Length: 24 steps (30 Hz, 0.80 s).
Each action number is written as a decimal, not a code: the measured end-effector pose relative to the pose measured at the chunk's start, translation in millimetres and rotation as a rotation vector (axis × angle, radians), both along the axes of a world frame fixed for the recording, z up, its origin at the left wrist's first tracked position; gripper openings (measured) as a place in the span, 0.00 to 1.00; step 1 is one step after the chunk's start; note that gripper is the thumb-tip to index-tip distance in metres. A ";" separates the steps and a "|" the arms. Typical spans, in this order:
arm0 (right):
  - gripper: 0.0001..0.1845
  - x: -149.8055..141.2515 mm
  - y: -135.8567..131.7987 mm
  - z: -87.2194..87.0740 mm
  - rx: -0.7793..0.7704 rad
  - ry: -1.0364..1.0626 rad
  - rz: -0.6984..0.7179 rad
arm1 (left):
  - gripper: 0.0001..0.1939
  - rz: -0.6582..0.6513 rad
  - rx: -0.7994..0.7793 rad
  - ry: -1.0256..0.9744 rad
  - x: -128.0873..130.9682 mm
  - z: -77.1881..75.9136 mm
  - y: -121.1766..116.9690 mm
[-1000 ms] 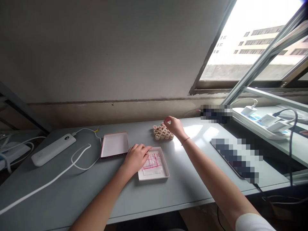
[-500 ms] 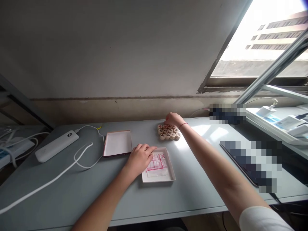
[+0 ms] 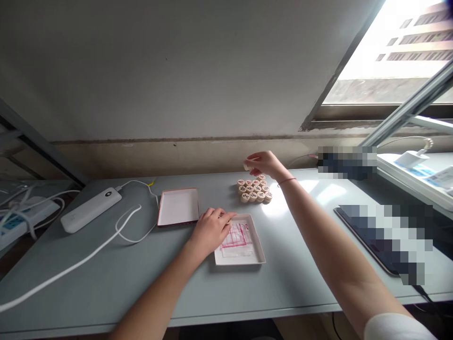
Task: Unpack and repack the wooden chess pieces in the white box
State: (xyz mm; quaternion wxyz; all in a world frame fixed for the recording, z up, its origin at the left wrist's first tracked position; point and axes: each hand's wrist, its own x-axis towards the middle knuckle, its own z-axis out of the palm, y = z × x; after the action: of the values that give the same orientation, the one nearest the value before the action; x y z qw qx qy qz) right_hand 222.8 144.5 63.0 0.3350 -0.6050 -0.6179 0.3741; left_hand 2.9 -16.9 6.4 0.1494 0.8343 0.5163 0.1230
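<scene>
My right hand (image 3: pixel 264 163) is raised just above the back of a block of round wooden Chinese chess pieces (image 3: pixel 255 189). Its thumb and fingers pinch one pale chess piece (image 3: pixel 247 165). The block is packed in rows, with red characters at the back and black ones in front. My left hand (image 3: pixel 212 226) lies over the upper left corner of a shallow white box (image 3: pixel 239 260), fingers curled. Something small and pale shows under its fingertips, too hidden to name. Inside the box is a clear plastic packet (image 3: pixel 235 238) with pink-red lines.
Left of the box lies a second open box half (image 3: pixel 179 207), white inside with a dark red edge. A white power bank (image 3: pixel 91 210) and loose white cable (image 3: pixel 81 263) lie farther left. At right are a dark, blurred-out tablet-like device (image 3: pixel 368 245) and a shelf with chargers (image 3: pixel 412 159).
My right hand has lifted from the back of the block with a chess piece between its fingers. My left hand stays on the box. The whole view has shifted slightly.
</scene>
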 end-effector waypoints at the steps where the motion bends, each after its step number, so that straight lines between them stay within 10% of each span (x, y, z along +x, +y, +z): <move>1: 0.23 -1.2 -10.0 1.9 -0.005 0.148 0.049 | 0.19 0.002 0.001 -0.011 -0.2 -0.5 0.2; 6: 0.25 -18.7 -77.2 -10.5 -0.142 0.449 0.252 | 0.33 0.034 0.096 -0.251 2.4 2.0 5.8; 10: 0.23 -31.4 -114.3 -32.2 -0.212 0.494 0.359 | 0.22 0.013 0.159 -0.488 9.5 3.3 14.2; 24: 0.26 -18.1 -117.2 -33.8 -0.151 0.515 0.247 | 0.15 0.073 0.042 -0.617 17.0 3.5 16.0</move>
State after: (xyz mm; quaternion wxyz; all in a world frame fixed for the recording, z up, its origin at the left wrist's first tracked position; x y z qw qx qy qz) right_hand 204.7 27.3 29.2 0.3867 -0.4337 -0.5520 0.5980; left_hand 19.9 -0.9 9.9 0.2771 0.7415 0.4734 0.3865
